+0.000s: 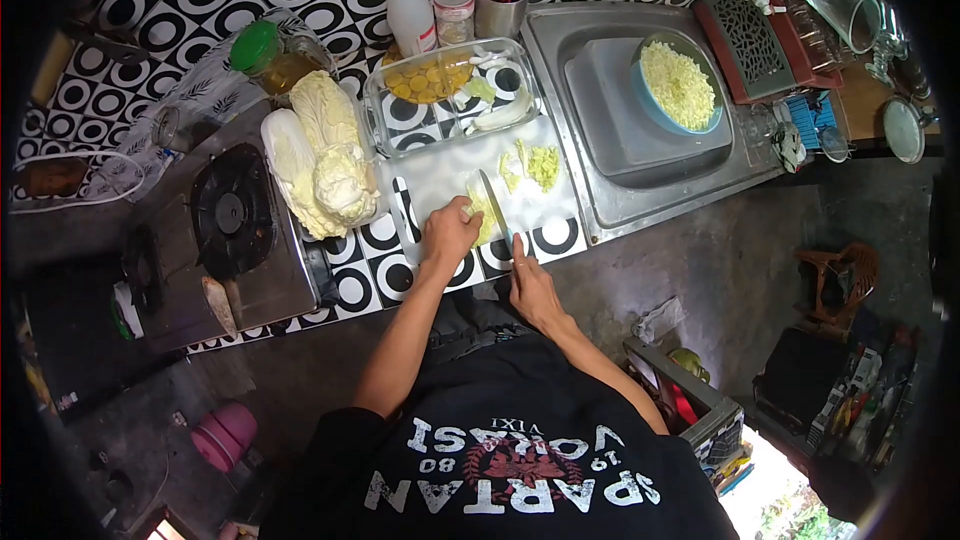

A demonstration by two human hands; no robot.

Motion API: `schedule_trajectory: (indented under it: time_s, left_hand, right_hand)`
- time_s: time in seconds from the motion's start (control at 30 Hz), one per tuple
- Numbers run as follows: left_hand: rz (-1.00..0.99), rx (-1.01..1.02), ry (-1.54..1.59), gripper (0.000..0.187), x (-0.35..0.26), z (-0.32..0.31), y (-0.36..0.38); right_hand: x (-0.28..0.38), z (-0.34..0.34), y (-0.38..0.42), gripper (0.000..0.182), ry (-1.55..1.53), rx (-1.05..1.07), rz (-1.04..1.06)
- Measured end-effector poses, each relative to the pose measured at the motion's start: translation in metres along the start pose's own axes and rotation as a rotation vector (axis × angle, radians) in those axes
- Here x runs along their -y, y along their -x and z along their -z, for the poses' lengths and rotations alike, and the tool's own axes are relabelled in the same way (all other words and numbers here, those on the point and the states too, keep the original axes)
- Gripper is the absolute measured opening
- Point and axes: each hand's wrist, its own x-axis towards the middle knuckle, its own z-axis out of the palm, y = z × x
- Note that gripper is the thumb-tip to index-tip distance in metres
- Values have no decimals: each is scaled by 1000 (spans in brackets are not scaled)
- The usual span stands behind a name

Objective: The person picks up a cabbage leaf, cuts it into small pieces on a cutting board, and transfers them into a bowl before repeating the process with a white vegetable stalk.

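My right hand (532, 285) is closed round the handle of a knife (494, 198), whose blade points away from me over the cutting board. Just left of the blade, my left hand (452, 235) presses curled fingers on a piece of napa cabbage (484, 218). Small chopped cabbage pieces (542, 167) lie right of the knife on the pale cutting board (548, 212). Behind the board, a rectangular glass dish (374, 118) contains round yellow-orange slices and some pale leaf pieces. Whole napa cabbages (325, 160) lie to the left of the board.
On the right, a blue bowl (655, 117) of finely chopped cabbage stands on a grey cover over the steel sink (600, 220). A gas stove (250, 285) is at left. Bottles (454, 10), a utensil cup (500, 17) and a green-lidded jar (258, 48) line the back.
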Motion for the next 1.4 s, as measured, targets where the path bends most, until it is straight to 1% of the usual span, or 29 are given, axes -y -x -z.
schedule_trajectory:
  time_s: [0.03, 0.17, 0.23, 0.27, 0.3, 0.33, 0.43, 0.47, 0.5, 0.57, 0.7, 0.73, 0.8, 0.87, 0.97, 1.03, 1.13, 1.2, 1.27, 1.33, 1.4]
  left_hand:
    - [48, 28, 28, 31, -2, 1, 1]
    - [64, 12, 39, 32, 2, -3, -1]
    - [-73, -41, 49, 34, 8, -4, -3]
    - [-75, -39, 49, 34, 11, -5, -4]
    - [-136, -53, 32, 35, 13, -4, -4]
    - [-196, -68, 15, 36, 15, -4, -4]
    - [-152, -8, 47, 39, 18, -5, -5]
    - [-151, -5, 44, 39, 19, -6, -5]
    - [-165, -27, 56, 38, 21, -8, -6]
    - [-178, -46, 67, 37, 23, -9, -7]
    - [-130, -13, 63, 36, 18, -6, -7]
    - [-102, 10, 66, 35, 17, -5, -7]
    - [-109, -1, 56, 35, 16, -4, -6]
    - [-126, -12, 49, 35, 15, -3, -7]
    - [-92, 16, 69, 34, 16, -4, -9]
    - [-125, -26, 57, 34, 18, -5, -6]
    - [-112, 30, 64, 33, 18, -3, -7]
    - [-134, 26, 52, 33, 18, -2, -7]
    - [-156, 25, 43, 33, 19, -2, -6]
    - [-135, 45, 48, 40, 18, 0, -5]
    - [-123, 33, 56, 43, 18, -2, -6]
  right_hand:
    - [0, -2, 1, 72, -15, -3, 16]
    - [0, -7, 3, 73, -70, 11, 36]
    - [0, -10, 4, 72, -88, -1, 59]
    - [0, -11, 4, 72, -105, -9, 85]
    - [1, -12, 4, 72, -106, -11, 82]
    - [2, -13, 4, 73, -94, 34, 44]
    - [3, -19, 2, 76, -49, 122, -30]
    - [3, -21, 1, 78, -13, 166, -66]
    - [9, -19, -1, 78, -16, 167, -69]
    - [24, -11, -8, 80, 92, 255, -139]
    - [22, -18, -24, 82, 153, 269, -135]
    - [21, -19, -31, 82, 144, 242, -124]
    - [21, -22, -34, 83, 116, 209, -129]
    - [19, -18, -20, 83, 120, 233, -125]
    - [8, -9, 5, 84, 107, 287, -147]
    - [12, -2, 12, 85, 160, 331, -161]
    - [14, -12, -10, 82, 166, 264, -150]
    - [21, -16, -33, 82, 121, 204, -144]
    - [27, -12, -42, 83, 131, 189, -153]
    - [26, -13, -38, 84, 146, 170, -163]
    - [16, -16, -12, 87, 128, 153, -145]
